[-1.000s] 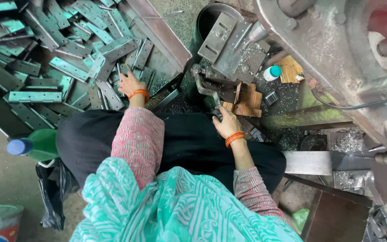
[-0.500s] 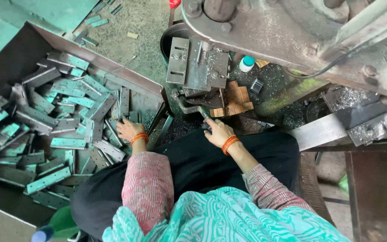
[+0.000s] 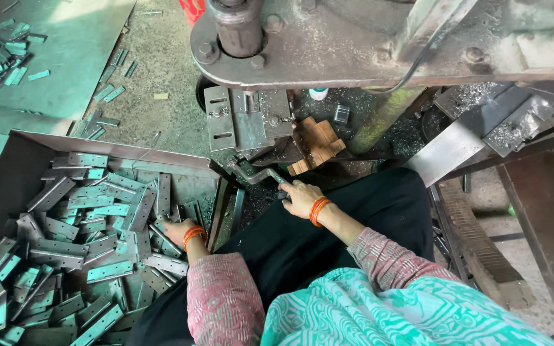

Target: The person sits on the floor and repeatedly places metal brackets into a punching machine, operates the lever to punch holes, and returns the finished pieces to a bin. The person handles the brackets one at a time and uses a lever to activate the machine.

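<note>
Beside the grey press machine (image 3: 354, 45), a small white bottle with a blue cap (image 3: 318, 93) stands at its base, near stacked wooden blocks (image 3: 315, 144). Left of the machine, a metal tray (image 3: 8, 186) holds a heap of flat metal strips (image 3: 84, 243). The left hand (image 3: 176, 232) rests among them, grip hidden. The right hand (image 3: 299, 198) is closed on a bent metal handle (image 3: 258, 174) below the machine.

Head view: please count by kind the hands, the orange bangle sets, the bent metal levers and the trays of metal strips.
Hands: 2 (left hand, right hand)
Orange bangle sets: 2
Bent metal lever: 1
Tray of metal strips: 1
Total: 6
</note>
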